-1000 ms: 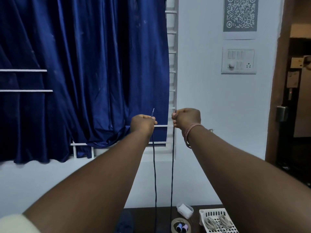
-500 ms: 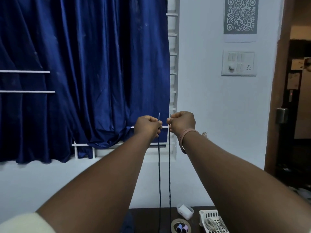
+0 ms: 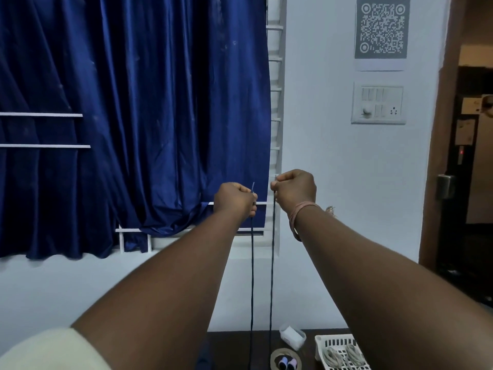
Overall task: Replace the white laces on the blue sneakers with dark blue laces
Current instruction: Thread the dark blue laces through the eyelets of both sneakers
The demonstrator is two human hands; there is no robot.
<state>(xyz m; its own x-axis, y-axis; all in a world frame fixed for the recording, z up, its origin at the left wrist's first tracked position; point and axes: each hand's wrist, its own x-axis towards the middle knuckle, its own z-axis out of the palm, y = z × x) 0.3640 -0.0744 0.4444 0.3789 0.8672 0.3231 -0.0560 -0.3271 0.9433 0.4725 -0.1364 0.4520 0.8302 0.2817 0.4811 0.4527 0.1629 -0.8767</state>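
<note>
Dark blue lace point(image 3: 272, 276) hangs in two taut strands from raised fists down to the dark tabletop point(image 3: 234, 343). In the head view the left hand point(image 3: 234, 200) pinches one end, its tip poking up, and the right hand point(image 3: 294, 190) grips the other, just beside it. A blue sneaker point(image 3: 204, 355) barely shows at the near edge, left of the strands. Evening the two ends seems the step in hand; next likely comes threading upper eyelets, needing lowered hands. A white basket point(image 3: 338, 351) sits at right.
</note>
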